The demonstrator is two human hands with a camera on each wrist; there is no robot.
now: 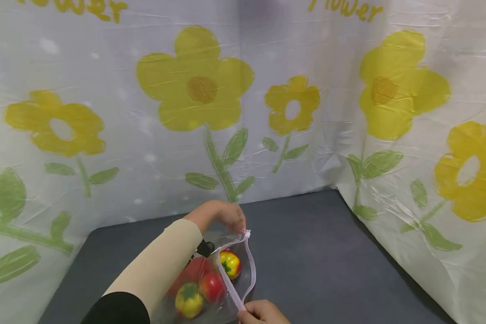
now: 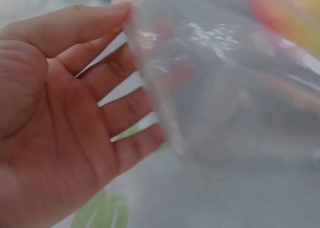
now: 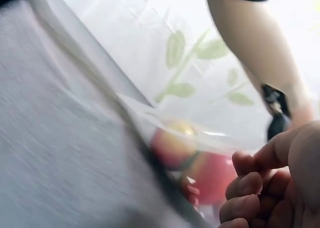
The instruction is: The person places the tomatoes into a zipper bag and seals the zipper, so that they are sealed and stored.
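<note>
A clear plastic zip bag (image 1: 231, 291) with a pale pink zip strip lies over the dark table, its mouth held apart. At its far corner, beside the white slider (image 1: 247, 233), my left hand (image 1: 227, 217) pinches the film; the left wrist view shows thumb and fingertips on the plastic (image 2: 220, 97). My right hand (image 1: 265, 312) pinches the near end of the zip strip between thumb and fingers. Inside are a yellow-and-red lobed fruit (image 1: 230, 264) with a green stem, a red fruit (image 1: 212, 287) and a yellow-green one (image 1: 188, 302), with more red behind the film.
The dark grey table (image 1: 308, 252) extends to the right of the bag. White sheeting (image 1: 162, 162) painted with yellow flowers hangs behind and along the right side. My left forearm in its beige sleeve (image 1: 158, 265) crosses over the bag, with a black wrist device (image 1: 202, 249) on it.
</note>
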